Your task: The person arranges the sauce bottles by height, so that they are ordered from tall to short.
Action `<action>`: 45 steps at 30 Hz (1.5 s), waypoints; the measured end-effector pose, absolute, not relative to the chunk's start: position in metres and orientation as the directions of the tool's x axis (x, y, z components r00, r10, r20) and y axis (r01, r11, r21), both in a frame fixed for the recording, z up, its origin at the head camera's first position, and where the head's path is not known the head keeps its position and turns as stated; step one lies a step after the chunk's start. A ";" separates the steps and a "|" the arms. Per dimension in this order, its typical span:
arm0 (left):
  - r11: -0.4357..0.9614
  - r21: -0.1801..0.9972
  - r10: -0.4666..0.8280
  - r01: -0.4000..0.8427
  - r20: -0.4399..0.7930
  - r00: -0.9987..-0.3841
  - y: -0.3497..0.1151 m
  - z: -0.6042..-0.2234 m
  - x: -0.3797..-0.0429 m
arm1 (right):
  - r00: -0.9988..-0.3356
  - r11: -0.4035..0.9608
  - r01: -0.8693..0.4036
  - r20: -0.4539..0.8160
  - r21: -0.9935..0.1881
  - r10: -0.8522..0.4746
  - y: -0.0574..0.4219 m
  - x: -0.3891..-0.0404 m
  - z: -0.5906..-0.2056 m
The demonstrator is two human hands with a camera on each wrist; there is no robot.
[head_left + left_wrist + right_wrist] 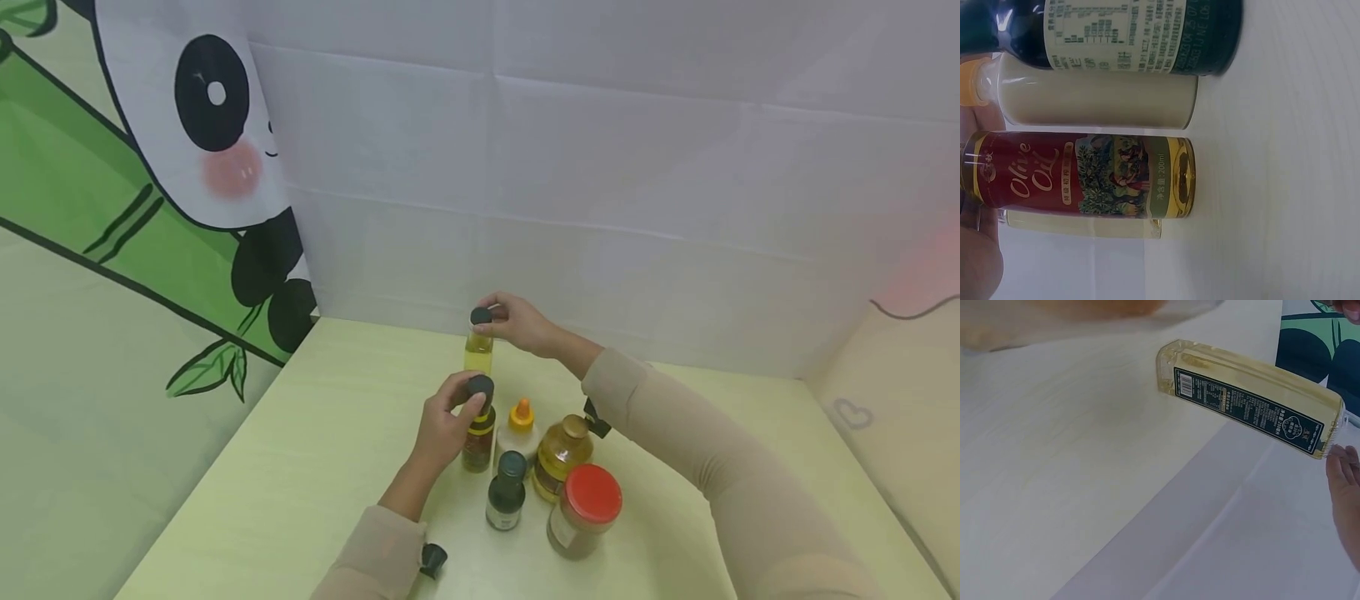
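Note:
My left hand (441, 421) holds an olive oil bottle (477, 447) by its dark cap, with fingers and thumb about the top. The bottle's red label (1041, 172) faces the left wrist view, and its base appears to be on the table. Farther back, my right hand (527, 325) pinches the dark cap of a pale yellow oil bottle (477, 357). In the right wrist view this oil bottle (1254, 394) shows a dark back label. A squeeze bottle with an orange tip (517, 440) stands just right of the olive oil.
Near the hands stand a dark green bottle (505, 502), a round amber bottle (562, 460) and a red-lidded jar (591, 497). A pale wall sheet (600, 208) rises behind the table (285, 475). Small black objects (432, 560) show beside both sleeves.

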State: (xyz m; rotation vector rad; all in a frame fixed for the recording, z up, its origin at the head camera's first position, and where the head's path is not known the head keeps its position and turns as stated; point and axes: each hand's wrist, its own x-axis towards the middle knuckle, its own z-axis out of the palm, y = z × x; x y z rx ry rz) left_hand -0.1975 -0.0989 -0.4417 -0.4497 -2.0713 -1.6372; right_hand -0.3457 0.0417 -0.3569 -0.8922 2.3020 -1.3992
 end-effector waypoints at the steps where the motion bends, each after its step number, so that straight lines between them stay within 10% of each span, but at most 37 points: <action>1: 0.240 0.821 -0.026 0.517 0.538 -0.842 -0.099 -0.441 -0.197 | -0.762 0.334 -0.353 0.061 -0.874 -0.645 0.042 -0.346 -0.357; 45: 0.236 0.817 -0.013 0.527 0.544 -0.839 -0.093 -0.407 -0.174 | -0.775 0.351 -0.309 0.020 -0.884 -0.632 0.054 -0.337 -0.343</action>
